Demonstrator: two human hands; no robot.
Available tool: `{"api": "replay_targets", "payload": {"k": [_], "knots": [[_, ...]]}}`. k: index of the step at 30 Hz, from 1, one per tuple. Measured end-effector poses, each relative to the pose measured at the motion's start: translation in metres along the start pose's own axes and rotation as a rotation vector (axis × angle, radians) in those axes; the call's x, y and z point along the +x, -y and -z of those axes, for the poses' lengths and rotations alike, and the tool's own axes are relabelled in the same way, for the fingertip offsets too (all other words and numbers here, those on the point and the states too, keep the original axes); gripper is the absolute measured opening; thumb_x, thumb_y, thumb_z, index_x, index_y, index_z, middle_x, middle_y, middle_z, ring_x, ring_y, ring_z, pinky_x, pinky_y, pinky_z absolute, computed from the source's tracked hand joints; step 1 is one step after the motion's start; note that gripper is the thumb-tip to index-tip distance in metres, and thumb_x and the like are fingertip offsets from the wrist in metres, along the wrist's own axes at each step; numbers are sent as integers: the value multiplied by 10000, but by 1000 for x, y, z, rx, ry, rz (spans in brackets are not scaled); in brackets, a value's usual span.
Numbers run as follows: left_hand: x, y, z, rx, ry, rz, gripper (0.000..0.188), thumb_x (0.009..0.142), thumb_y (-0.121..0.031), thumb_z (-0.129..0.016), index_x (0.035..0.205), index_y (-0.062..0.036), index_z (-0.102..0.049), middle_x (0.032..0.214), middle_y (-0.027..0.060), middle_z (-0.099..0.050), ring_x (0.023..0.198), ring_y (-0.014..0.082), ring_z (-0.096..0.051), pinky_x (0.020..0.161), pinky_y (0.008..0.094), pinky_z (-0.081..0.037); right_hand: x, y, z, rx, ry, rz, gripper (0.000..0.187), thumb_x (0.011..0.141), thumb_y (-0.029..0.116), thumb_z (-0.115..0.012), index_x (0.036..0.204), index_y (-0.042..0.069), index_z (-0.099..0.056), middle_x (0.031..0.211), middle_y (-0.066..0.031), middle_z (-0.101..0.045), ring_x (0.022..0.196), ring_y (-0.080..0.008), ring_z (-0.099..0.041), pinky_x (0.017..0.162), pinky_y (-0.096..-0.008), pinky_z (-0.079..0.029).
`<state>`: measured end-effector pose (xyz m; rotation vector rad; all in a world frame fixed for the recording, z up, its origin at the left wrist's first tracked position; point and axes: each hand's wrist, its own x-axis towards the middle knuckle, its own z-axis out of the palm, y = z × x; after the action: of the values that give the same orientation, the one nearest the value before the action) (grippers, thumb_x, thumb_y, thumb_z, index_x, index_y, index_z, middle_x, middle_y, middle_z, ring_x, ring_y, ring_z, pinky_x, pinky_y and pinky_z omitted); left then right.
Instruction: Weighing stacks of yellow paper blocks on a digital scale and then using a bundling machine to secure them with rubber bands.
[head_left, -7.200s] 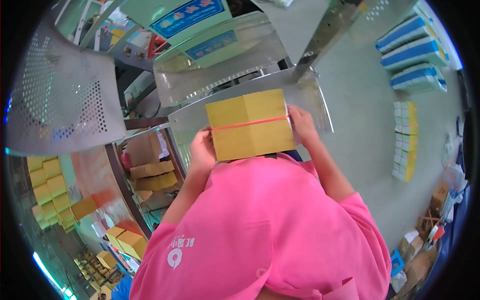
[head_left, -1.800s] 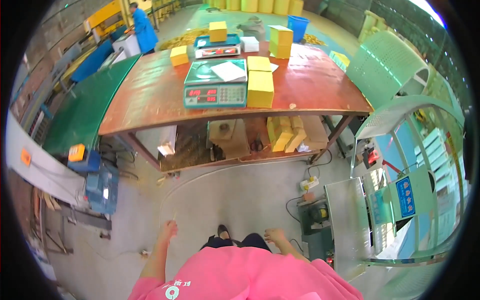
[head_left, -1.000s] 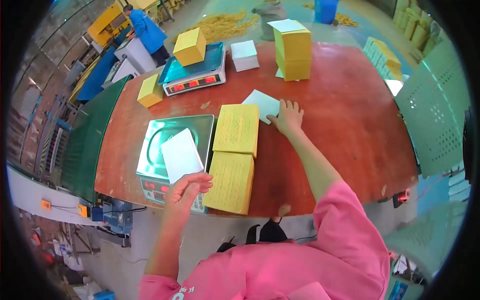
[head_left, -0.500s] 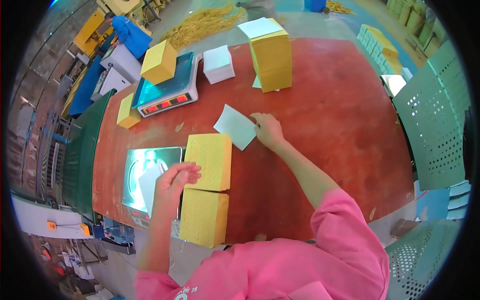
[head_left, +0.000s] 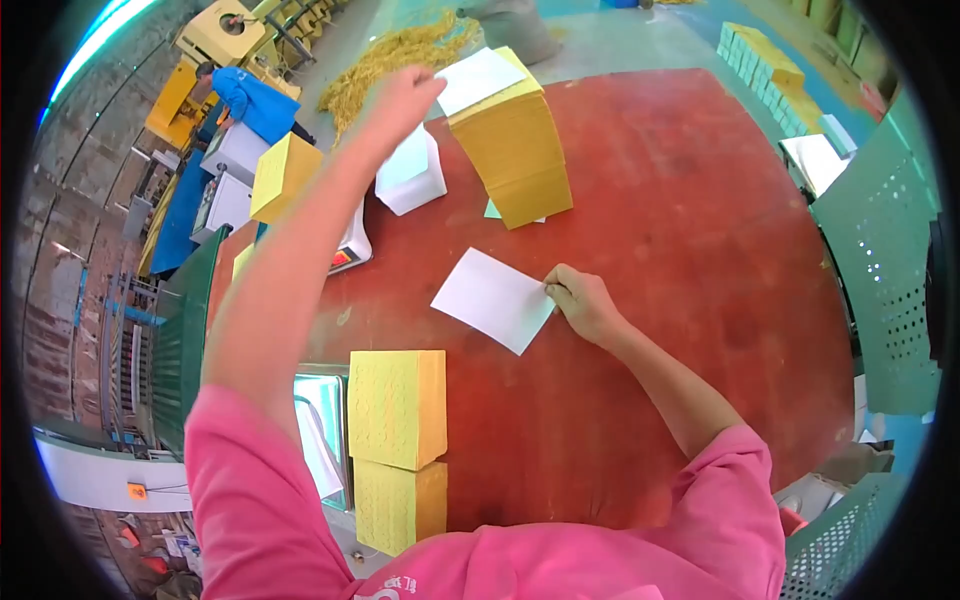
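Note:
My right hand [head_left: 584, 306] pinches the corner of a white paper sheet [head_left: 490, 300] over the middle of the red table [head_left: 690, 300]. At the far side, my left hand [head_left: 408, 102] has its fingers closed on the edge of another white sheet [head_left: 482, 82]. That sheet lies on top of a tall stack of yellow paper [head_left: 512, 145]. Just below my left hand stands a stack of white paper [head_left: 412, 182]. Two embossed yellow paper stacks, a farther one [head_left: 392, 410] and a nearer one [head_left: 395, 505], sit end to end near my body.
My left forearm hides most of a scale [head_left: 352, 245] with a yellow paper block [head_left: 284, 178]. A steel-topped scale [head_left: 345, 455] bearing a white sheet adjoins the near stacks. A person in blue [head_left: 255, 102] works at far left. Green perforated panels [head_left: 880, 250] stand at right.
My left hand has reached from the steel-topped scale to the sheet on the tall stack. My right hand still holds its sheet. The view has shifted and tilted.

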<state>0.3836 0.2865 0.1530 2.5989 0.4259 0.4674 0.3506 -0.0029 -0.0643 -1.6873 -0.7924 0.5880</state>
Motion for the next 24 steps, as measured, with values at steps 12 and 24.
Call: {"api": "replay_targets", "payload": {"k": [12, 24], "knots": [[130, 48, -100, 216, 154, -221, 558, 997, -459, -366, 1192, 21, -572, 1201, 158, -621, 1096, 309, -567, 957, 386, -415, 16, 5, 38, 421, 396, -90, 107, 962, 92, -519, 884, 27, -552, 793, 6, -569, 709, -77, -524, 658, -251, -438], [52, -19, -71, 342, 185, -75, 712, 934, -580, -397, 1356, -11, -468, 1385, 278, -461, 1307, 413, -416, 1078, 470, -340, 40, -25, 73, 1266, -112, 107, 110, 963, 171, -564, 993, 66, -568, 1016, -41, -636, 958, -162, -615, 854, -328, -505]]}}
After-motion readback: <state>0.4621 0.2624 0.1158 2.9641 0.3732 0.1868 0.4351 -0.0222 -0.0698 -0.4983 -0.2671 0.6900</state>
